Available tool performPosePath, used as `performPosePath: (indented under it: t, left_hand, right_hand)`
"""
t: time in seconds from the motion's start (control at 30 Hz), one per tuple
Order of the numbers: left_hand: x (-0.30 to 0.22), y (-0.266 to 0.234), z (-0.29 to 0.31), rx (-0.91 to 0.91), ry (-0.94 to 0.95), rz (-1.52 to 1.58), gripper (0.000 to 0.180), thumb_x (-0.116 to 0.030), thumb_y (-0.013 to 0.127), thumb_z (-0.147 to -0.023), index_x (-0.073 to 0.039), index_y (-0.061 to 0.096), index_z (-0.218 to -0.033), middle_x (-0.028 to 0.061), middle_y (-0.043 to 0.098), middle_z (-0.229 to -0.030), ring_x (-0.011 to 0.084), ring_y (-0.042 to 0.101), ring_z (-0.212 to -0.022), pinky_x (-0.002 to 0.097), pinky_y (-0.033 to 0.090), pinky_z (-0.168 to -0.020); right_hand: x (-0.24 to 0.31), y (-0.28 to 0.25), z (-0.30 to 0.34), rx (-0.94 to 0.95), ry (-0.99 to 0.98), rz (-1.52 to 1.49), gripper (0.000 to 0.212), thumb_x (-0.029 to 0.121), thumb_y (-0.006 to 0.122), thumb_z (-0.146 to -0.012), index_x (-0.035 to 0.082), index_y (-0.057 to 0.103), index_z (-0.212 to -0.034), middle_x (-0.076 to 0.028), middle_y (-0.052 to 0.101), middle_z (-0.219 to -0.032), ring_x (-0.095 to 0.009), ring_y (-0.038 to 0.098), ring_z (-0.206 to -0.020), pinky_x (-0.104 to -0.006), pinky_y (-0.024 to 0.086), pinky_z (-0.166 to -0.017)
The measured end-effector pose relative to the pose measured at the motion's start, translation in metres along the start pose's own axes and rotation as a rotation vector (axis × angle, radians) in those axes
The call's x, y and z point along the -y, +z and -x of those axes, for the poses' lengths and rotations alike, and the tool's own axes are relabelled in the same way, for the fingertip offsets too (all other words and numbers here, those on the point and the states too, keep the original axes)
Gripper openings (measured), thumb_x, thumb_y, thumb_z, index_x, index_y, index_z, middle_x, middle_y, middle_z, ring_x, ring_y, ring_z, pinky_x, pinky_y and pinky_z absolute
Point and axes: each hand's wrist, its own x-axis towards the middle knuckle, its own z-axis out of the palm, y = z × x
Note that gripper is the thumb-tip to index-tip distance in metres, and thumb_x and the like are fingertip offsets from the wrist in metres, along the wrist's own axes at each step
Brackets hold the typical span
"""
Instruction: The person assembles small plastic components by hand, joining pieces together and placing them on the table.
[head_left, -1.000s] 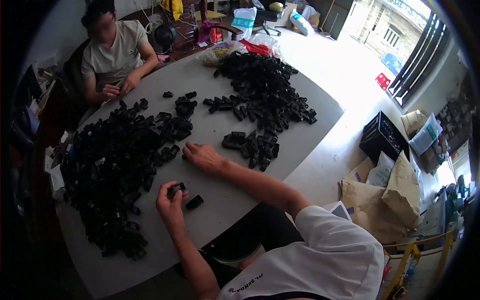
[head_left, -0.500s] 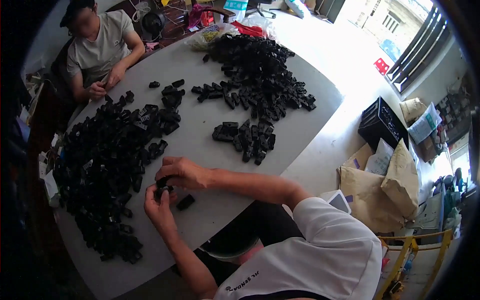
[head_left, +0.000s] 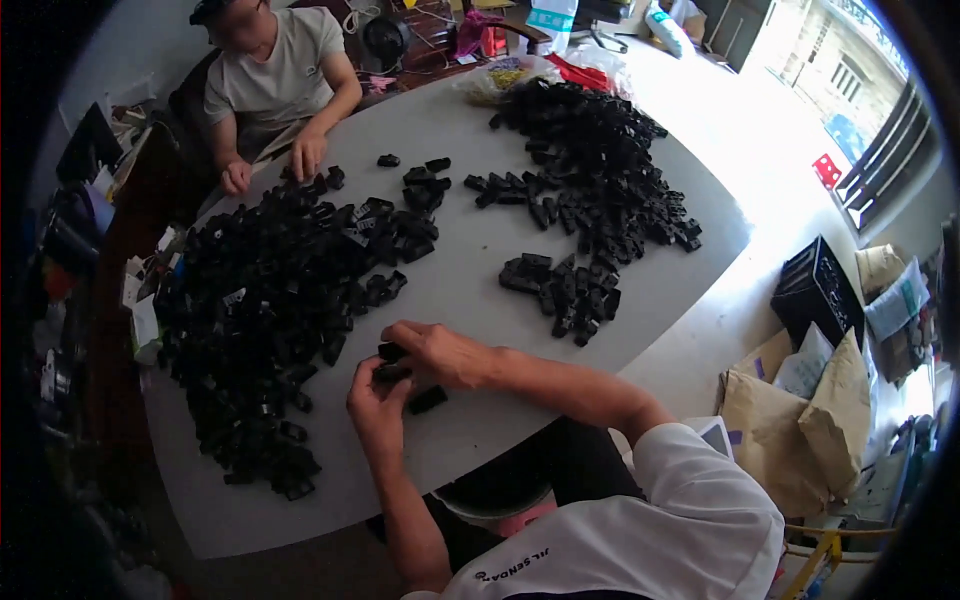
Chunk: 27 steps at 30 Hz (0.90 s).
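Over the near edge of the table, my left hand [head_left: 378, 412] closes its thumb and fingers round a small black plastic part [head_left: 391, 373]. Just above it, my right hand [head_left: 447, 356] pinches another black piece [head_left: 392, 352] with bent fingers. Both pieces lie close together; whether they touch or join is hidden by my fingers. A loose black part [head_left: 428, 400] rests on the tabletop beside my left hand, below my right wrist. Left of my hands spreads a large heap of similar black parts [head_left: 260, 310].
A second heap of black parts [head_left: 590, 140] covers the far right of the white table [head_left: 470, 290], with a small cluster [head_left: 565, 290] nearer me. Across the table sits a co-worker [head_left: 280, 80], hands at the left heap. Brown sacks [head_left: 775, 430] and a black crate [head_left: 818, 285] stand right.
The view has swung, so the whole scene sits farther right. My hands keep hold of the black pieces. The co-worker's hands, close together before, are now apart at the heap's edge.
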Motion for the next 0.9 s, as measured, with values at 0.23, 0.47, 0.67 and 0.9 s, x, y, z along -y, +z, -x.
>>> performPosePath:
  t: [0.23, 0.47, 0.67, 0.9]
  left_hand:
    - [-0.019, -0.003, 0.002, -0.046, -0.073, 0.093, 0.029, 0.007, 0.058, -0.082, 0.003, 0.052, -0.11, 0.0076, 0.062, -0.095, 0.0134, 0.061, -0.086, 0.0264, 0.052, -0.076]
    - [-0.003, -0.016, 0.007, -0.042, -0.019, 0.094, 0.026, 0.004, 0.059, -0.083, 0.004, 0.054, -0.11, 0.006, 0.061, -0.097, 0.0111, 0.06, -0.083, 0.0246, 0.05, -0.071]
    - [-0.02, -0.004, 0.001, 0.042, -0.084, 0.229, 0.021, 0.007, 0.054, -0.085, 0.002, 0.055, -0.105, 0.0056, 0.063, -0.092, 0.0104, 0.061, -0.076, 0.0234, 0.051, -0.069]
    - [-0.009, -0.013, -0.002, 0.033, -0.134, 0.311, 0.022, 0.011, 0.052, -0.085, 0.003, 0.054, -0.105, 0.0084, 0.063, -0.092, 0.0134, 0.065, -0.078, 0.0257, 0.056, -0.068]
  right_hand:
    - [0.0, 0.002, -0.001, 0.025, 0.032, 0.012, 0.036, 0.011, 0.065, -0.079, 0.0, 0.048, -0.109, -0.018, 0.054, -0.095, -0.038, 0.057, -0.084, -0.0422, 0.047, -0.071]
    - [0.007, 0.007, -0.003, -0.039, -0.159, 0.001, 0.03, 0.008, 0.065, -0.076, 0.0, 0.058, -0.104, -0.015, 0.055, -0.095, -0.034, 0.058, -0.084, -0.04, 0.049, -0.072]
    - [0.005, -0.008, 0.002, -0.118, -0.013, -0.034, 0.033, 0.002, 0.067, -0.073, -0.002, 0.059, -0.104, -0.015, 0.057, -0.092, -0.032, 0.058, -0.085, -0.0392, 0.049, -0.073]
    - [0.018, 0.0, -0.008, -0.02, 0.071, -0.11, 0.027, 0.002, 0.067, -0.077, 0.002, 0.063, -0.104, -0.009, 0.059, -0.093, -0.021, 0.06, -0.084, -0.0292, 0.048, -0.068]
